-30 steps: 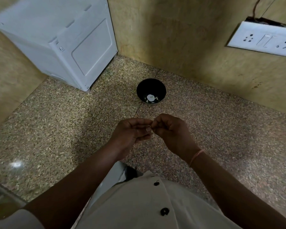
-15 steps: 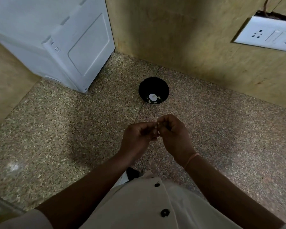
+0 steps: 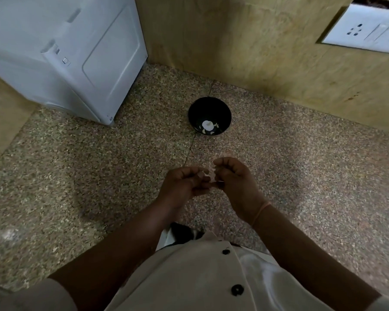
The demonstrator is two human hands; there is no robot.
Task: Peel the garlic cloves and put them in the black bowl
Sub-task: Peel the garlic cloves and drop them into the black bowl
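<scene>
A small pale garlic clove [image 3: 208, 176] is pinched between the fingertips of both hands, held above the speckled stone counter [image 3: 301, 176] and a little nearer the person than the black bowl [image 3: 209, 116]. The clove is mostly hidden by the fingers and blurred, so how much skin remains on it cannot be told. The left hand [image 3: 184, 187] is curled, with thumb and forefinger closed on the clove's left side. The right hand [image 3: 236, 178] is likewise curled, its fingertips closed on the clove from the right; a thin orange band [image 3: 261, 211] is worn at that wrist. The two hands are touching at the fingertips.

The black bowl is set on the counter beyond the hands, near the back wall [image 3: 245, 52], well apart from them. Pale pieces are seen in its bottom, one rounder and whiter than the rest; whether these are cloves or skins cannot be told.

A white appliance [image 3: 76, 55] is placed in the left corner of the counter. A white socket plate [image 3: 366, 32] is mounted on the wall at upper right. A cream buttoned garment [image 3: 189, 277] fills the lower edge of the view.
</scene>
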